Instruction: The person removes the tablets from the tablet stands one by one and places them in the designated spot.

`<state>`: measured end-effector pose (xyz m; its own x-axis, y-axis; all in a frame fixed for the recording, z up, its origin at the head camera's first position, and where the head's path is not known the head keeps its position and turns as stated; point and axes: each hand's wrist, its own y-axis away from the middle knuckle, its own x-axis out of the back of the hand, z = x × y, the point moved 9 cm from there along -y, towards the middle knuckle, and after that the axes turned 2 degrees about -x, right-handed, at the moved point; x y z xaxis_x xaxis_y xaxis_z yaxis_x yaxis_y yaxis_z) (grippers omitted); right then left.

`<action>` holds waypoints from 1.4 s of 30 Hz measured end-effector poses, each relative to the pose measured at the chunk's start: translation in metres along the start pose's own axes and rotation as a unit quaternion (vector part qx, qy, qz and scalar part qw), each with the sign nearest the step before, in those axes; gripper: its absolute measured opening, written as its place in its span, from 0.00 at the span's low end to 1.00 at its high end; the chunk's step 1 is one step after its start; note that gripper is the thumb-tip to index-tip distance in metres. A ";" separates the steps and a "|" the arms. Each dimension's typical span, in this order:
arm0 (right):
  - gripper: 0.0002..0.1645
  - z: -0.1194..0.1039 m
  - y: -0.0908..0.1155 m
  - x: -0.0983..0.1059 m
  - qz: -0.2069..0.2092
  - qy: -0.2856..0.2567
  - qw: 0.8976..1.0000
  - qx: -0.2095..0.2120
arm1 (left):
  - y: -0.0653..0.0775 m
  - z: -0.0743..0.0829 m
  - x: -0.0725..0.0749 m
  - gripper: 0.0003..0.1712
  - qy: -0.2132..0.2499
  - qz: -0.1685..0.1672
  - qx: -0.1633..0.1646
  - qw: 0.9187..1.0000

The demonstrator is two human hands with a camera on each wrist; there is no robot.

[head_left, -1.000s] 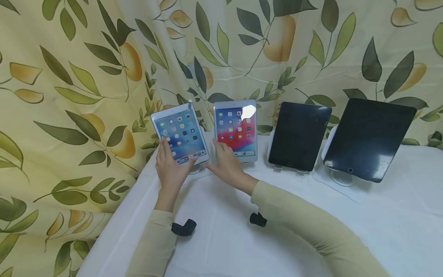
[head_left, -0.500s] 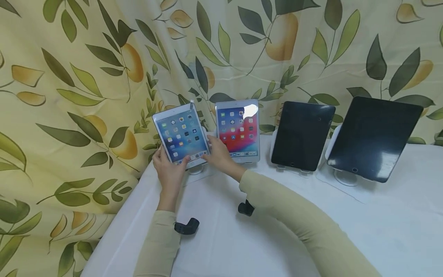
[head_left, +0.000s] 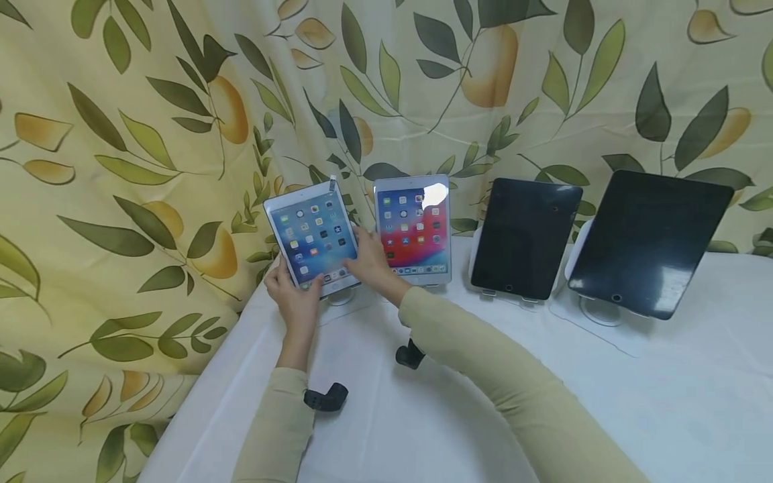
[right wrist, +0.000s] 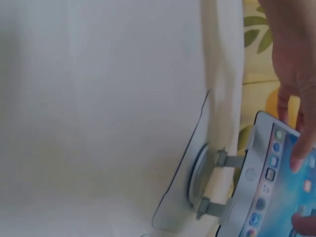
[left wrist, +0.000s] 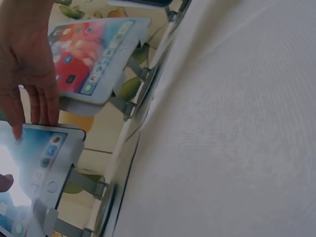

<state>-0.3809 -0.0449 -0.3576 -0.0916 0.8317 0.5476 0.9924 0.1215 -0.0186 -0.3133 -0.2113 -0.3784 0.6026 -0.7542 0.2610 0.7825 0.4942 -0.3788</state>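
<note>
A white tablet point(head_left: 311, 235) with a blue lit home screen leans on a metal stand point(head_left: 341, 297) at the left end of the row in the head view. My left hand point(head_left: 292, 292) grips its lower left edge, thumb over the front and fingers behind. On its right edge, my right hand point(head_left: 370, 258) holds the tablet, with the thumb over the screen. The left wrist view shows the right hand point(left wrist: 29, 69) with its fingers behind the edge. In the right wrist view the left hand point(right wrist: 298, 74) reaches round the opposite edge.
Close on the right stands a second white tablet point(head_left: 413, 228) with a red and blue screen. Farther right are a dark tablet point(head_left: 525, 238) and a larger dark tablet point(head_left: 652, 245) on stands. A white cloth point(head_left: 386, 416) covers the table; a leaf-patterned curtain point(head_left: 199, 322) hangs behind.
My right hand has moved left, from in front of the second white tablet onto the right edge of the first. My left hand has slid lower along the left edge.
</note>
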 end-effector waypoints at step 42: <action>0.22 0.003 0.015 0.055 -0.021 -0.062 0.991 0.121 | -0.007 0.030 0.023 0.18 0.108 -0.060 0.004 0.992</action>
<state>-0.3715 0.0046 -0.3304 -0.1556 0.8813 0.4463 0.9401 0.2707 -0.2069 -0.3002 -0.2190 -0.3434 0.4583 -0.8824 0.1064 0.8481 0.3984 -0.3492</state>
